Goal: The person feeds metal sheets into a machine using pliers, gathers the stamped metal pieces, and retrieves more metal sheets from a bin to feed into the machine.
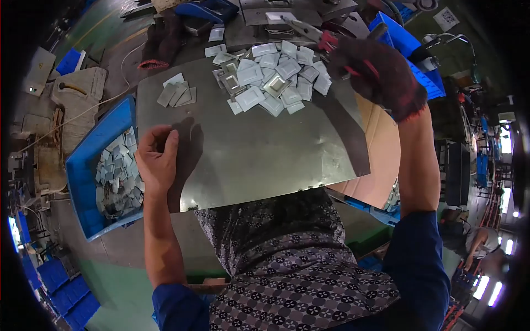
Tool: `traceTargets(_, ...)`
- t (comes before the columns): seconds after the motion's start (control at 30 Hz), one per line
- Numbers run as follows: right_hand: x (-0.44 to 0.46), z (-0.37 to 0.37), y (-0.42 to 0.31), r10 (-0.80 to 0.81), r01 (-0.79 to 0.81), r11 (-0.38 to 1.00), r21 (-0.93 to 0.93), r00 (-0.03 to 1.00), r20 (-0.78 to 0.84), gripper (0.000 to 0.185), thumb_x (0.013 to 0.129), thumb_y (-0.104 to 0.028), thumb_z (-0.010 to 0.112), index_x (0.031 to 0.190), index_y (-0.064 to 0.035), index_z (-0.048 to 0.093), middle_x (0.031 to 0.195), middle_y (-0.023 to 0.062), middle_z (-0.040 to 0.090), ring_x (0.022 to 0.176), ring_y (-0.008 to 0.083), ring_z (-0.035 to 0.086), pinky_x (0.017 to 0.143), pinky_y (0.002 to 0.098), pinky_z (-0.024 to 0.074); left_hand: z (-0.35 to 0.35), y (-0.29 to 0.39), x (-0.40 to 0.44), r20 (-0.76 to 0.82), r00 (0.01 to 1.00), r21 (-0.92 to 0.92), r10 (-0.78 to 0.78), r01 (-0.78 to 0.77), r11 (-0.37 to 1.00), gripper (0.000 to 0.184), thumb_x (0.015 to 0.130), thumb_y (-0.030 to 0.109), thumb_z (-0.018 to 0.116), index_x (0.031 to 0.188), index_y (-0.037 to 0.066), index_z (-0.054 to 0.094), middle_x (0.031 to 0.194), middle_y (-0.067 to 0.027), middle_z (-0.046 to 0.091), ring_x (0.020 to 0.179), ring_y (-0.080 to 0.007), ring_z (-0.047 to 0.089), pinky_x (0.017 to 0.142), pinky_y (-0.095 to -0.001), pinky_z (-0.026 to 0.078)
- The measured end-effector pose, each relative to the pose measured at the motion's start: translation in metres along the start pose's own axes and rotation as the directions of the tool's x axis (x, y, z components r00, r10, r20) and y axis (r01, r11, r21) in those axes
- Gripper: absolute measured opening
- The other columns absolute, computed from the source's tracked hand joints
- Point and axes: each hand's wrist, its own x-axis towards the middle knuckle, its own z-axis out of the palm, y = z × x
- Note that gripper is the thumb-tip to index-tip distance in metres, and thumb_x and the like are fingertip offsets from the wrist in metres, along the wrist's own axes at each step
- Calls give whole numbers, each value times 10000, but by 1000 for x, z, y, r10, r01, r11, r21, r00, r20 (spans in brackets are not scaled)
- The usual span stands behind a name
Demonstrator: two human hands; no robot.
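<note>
**Workshop (121, 292) with metal sheet (265, 149) and a pile (269, 77) of small pieces**

Around us we see a busy workshop with a green floor, and a person (486, 248) off to the right side. In front of a patterned apron (287, 270) lies the broad, shiny metal sheet. We find a blue bin (83, 193) along its left side, filled with small metal pieces, and brown cardboard (381, 149) at its right side. The pile of square, tray-like metal pieces sits on the far half of the sheet, some overlapping, some tilted.

We see the right hand (381, 74) in a dark glove beyond the right end of the pile, its fingers closed around red-handled pliers (306, 30). The left hand (157, 160) is bare and hovers by the sheet's left edge, thumb and forefinger apart, grasping nothing that we can see. Beyond it, a small group of flat pieces (176, 92) lies overlapping, well apart from the pile. Past the pile, the pliers' tips reach one pale piece (279, 17); we cannot tell whether they clamp it.
</note>
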Motion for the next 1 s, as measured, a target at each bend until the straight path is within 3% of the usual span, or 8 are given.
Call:
traceTargets(0.3, 30, 15, -3, -5, 13, 998, 53, 989, -147, 285, 952, -300, 544, 950, -43, 666, 796, 47, 656, 504, 34, 452, 426, 161, 310, -1, 2, 3, 44, 999, 34, -1, -1, 999, 184, 862, 91, 692, 997, -17, 631, 859, -38, 665, 789, -74, 594, 718, -219, 475)
traceTargets(0.5, 31, 23, -20, 27, -113, 966, -231, 938, -346, 199, 935, -224, 567, 941, -49, 659, 848, 53, 660, 691, 112, 577, 650, 238, 477, -1, -1, 2, 33, 999, 52, -10, 8, 999, 196, 862, 90, 692, 1009, -20, 625, 867, -43, 664, 800, -73, 593, 720, -220, 477)
traceTargets(0.6, 41, -10, 17, -239, 239, 971, -2, 971, -16, 249, 915, -263, 609, 1019, -43, 660, 838, 50, 673, 560, 112, 584, 498, 232, 453, -2, 1, 3, 16, 1000, 35, 21, -22, 999, 196, 866, 86, 685, 1018, -21, 621, 877, -38, 657, 786, -64, 585, 714, -215, 474)
traceTargets(0.73, 1, -2, 45, -517, 562, 814, -147, 816, 257, 153, 927, -57, 546, 1027, 24, 628, 955, 121, 671, 854, 190, 663, 724, 312, 556, -2, 25, 11, 8, 999, 399, 49, -48, 916, 367, 814, 171, 725, 1123, 11, 607, 1023, -133, 654, 928, -227, 623, 838, -325, 484)
traceTargets(0.8, -24, 21, 63, -288, 242, 955, 174, 901, 326, 198, 918, -46, 550, 1080, 51, 610, 993, 160, 660, 923, 230, 669, 799, 349, 564, -1, 25, 32, 122, 940, 570, 318, -329, 753, 501, 763, 264, 746, 1183, 39, 590, 1155, -173, 606, 1120, -352, 538, 973, -415, 415)
traceTargets(0.9, -36, 56, 76, 104, -297, 864, 407, 896, 431, 297, 885, -98, 606, 1111, 93, 593, 1014, 187, 653, 936, 266, 674, 805, 369, 565, 12, 20, 59, 173, 902, 664, 396, -403, 630, 540, 761, 341, 729, 1200, 60, 587, 1240, -162, 567, 1208, -386, 457, 1034, -446, 353)
traceTargets(0.97, -46, 71, 81, -184, 91, 967, 236, 894, 409, 358, 862, -131, 629, 1133, 99, 585, 1020, 176, 651, 923, 262, 672, 811, 376, 560, 19, 12, 67, 257, 904, 681, 341, -419, 600, 563, 762, 393, 718, 1207, 74, 589, 1279, -152, 548, 1233, -382, 440, 1037, -437, 353)
traceTargets(1.0, -48, 78, 83, -54, -76, 947, 311, 920, 389, 361, 857, -125, 628, 1138, 97, 583, 1016, 172, 651, 907, 254, 670, 811, 376, 555, 21, 8, 66, 275, 898, 714, 344, -430, 553, 512, 781, 388, 693, 1190, 94, 603, 1249, -131, 577, 1200, -360, 478, 1024, -436, 366)
